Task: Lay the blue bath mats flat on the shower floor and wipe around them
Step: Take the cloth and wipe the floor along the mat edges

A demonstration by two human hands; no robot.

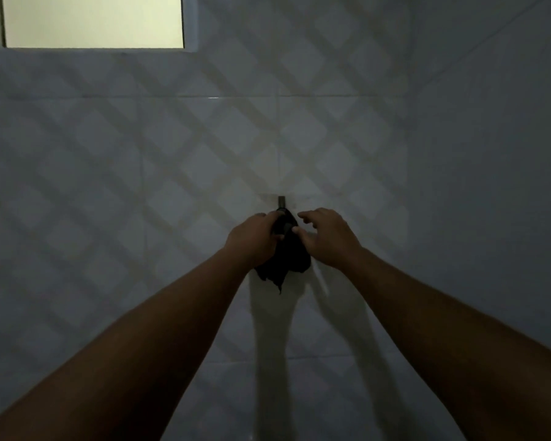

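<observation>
Dark cloth (295, 262) hangs bunched in left hand (255, 238), right hand (328, 240) just beside.

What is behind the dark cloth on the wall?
A dark hook shows above the cloth, on the tiled wall. Its lower end is covered by the cloth and the left hand gripping it.

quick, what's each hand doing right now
left hand: closed around the dark cloth just below the wall hook
right hand: open, fingers loose, thumb at the cloth, gripping nothing
</observation>
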